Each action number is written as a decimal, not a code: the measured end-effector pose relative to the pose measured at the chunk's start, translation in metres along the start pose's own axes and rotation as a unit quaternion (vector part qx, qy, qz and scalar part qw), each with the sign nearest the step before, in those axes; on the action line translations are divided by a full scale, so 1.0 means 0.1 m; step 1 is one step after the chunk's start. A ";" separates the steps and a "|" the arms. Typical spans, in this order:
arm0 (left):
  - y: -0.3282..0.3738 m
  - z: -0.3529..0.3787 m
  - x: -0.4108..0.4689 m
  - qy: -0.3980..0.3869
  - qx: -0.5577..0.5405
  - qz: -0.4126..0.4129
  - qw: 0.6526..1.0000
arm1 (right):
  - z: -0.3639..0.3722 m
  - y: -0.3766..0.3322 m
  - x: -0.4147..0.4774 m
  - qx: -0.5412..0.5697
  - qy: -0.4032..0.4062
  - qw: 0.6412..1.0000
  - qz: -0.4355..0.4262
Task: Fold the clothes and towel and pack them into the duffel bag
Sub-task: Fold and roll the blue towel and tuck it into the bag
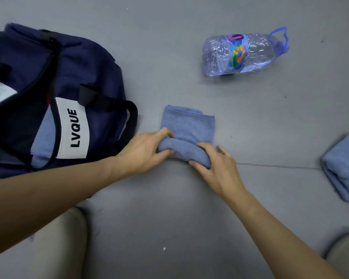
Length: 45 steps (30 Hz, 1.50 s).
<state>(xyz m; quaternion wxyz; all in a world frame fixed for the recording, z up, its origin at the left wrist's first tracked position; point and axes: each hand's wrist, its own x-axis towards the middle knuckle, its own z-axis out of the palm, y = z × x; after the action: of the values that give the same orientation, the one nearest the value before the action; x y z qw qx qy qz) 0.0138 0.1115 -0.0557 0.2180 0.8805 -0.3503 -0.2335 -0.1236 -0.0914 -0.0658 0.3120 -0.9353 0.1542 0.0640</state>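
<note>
A blue towel [188, 125] lies on the grey floor in the middle, its near end rolled up into a thick roll. My left hand [143, 151] grips the roll's left end, fingers curled round it. At the right end of the roll, my right hand [216, 164] grips it the same way. The navy duffel bag [93, 75] with a white LVQUE label stands open at the left, and a light blue folded cloth [42, 135] shows inside its opening.
An empty clear plastic bottle [244, 53] with a blue handle lies on its side at the back right. Another folded blue cloth [345, 168] sits at the right edge. My knees in beige trousers [58, 244] are at the bottom corners.
</note>
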 end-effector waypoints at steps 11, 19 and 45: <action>0.08 0.13 0.04 0.010 -0.068 -0.124 0.990 | 0.08 -0.10 0.04 0.097 0.075 0.990 0.070; 0.12 0.14 0.06 0.009 -0.032 -0.098 0.995 | 0.34 0.03 -0.12 -0.093 0.084 0.989 -0.073; 0.13 0.26 0.13 0.120 0.228 0.247 0.934 | 0.47 0.06 0.04 -0.180 0.082 0.972 -0.128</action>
<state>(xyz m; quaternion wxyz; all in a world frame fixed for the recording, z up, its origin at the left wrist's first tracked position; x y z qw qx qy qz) 0.0008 0.0882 -0.0728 0.1025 0.8135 -0.5721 0.0212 -0.1233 -0.0680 -0.1075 0.1304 -0.9901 0.0443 -0.0265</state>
